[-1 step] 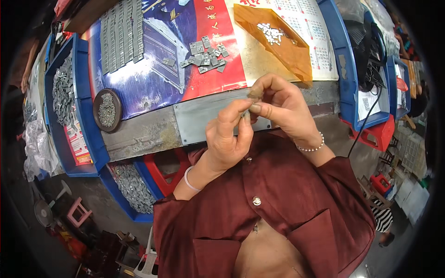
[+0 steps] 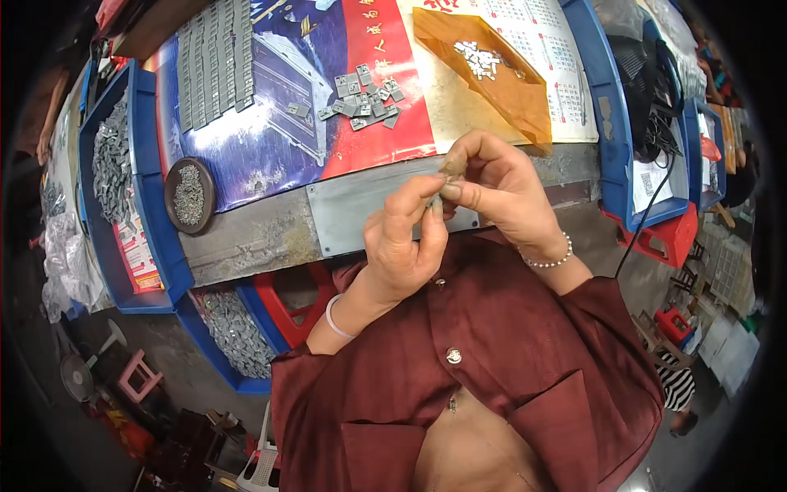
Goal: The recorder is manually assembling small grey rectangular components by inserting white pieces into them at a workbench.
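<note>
My left hand (image 2: pixel 406 238) and my right hand (image 2: pixel 504 193) meet above the near edge of the table, fingertips touching. Both are closed in a pinch around a small grey part (image 2: pixel 434 198), mostly hidden by the fingers. Beyond them, a loose pile of small grey plastic pieces (image 2: pixel 361 100) lies on a red and blue printed sheet (image 2: pixel 279 156). Long rows of similar grey pieces (image 2: pixel 215 70) are laid side by side at the far left. An orange tray (image 2: pixel 525 102) right of the pile holds small white pieces (image 2: pixel 478 60).
A round brown dish (image 2: pixel 174 197) of tiny metal parts stands at left. Beside it is a blue bin (image 2: pixel 160 238) with grey pieces; another blue bin (image 2: pixel 217 357) sits lower. A metal plate (image 2: pixel 348 217) is fixed at the table edge. Blue bins (image 2: pixel 602 107) line the right.
</note>
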`<state>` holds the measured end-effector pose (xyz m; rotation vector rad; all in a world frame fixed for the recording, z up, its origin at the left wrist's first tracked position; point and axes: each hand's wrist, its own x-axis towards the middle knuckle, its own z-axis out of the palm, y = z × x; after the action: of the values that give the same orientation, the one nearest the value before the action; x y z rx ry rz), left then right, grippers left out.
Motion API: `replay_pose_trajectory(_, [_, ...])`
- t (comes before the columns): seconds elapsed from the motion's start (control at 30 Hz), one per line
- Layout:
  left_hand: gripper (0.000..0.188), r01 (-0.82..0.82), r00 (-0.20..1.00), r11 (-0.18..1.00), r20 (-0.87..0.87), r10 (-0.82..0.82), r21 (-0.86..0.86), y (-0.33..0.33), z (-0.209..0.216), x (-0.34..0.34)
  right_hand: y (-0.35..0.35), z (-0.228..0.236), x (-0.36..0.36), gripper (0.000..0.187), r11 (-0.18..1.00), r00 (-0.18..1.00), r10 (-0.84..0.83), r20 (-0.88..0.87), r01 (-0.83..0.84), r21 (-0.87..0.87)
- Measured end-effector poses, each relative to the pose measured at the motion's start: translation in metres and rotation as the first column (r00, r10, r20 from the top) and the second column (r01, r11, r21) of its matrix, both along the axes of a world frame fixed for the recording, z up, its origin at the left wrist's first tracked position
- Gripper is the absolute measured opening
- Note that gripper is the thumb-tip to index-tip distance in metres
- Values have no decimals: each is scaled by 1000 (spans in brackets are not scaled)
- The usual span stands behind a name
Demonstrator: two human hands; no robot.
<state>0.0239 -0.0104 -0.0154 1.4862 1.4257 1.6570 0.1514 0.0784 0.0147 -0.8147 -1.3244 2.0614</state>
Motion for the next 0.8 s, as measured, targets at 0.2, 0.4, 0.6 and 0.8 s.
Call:
replay_pose_trajectory(0.2, [33, 209, 868, 925, 496, -27, -317, -2, 9, 0, -3, -5, -2, 15, 995, 997, -13, -74, 5, -100])
replay_pose_trajectory(0.4, [37, 338, 784, 863, 619, -37, -376, -2, 21, -10, 1, -6, 0, 18, 987, 999, -28, -38, 21, -159])
replay_pose_trajectory(0.6, [37, 332, 787, 864, 616, -33, -378, -1, 18, -10, 2, -7, 3, 18, 981, 997, 34, -68, -46, -187])
replay_pose_trajectory(0.8, [26, 273, 728, 895, 684, 48, -353, 0, 18, -14, 9, -18, 5, 19, 892, 988, -25, -154, -47, -450])
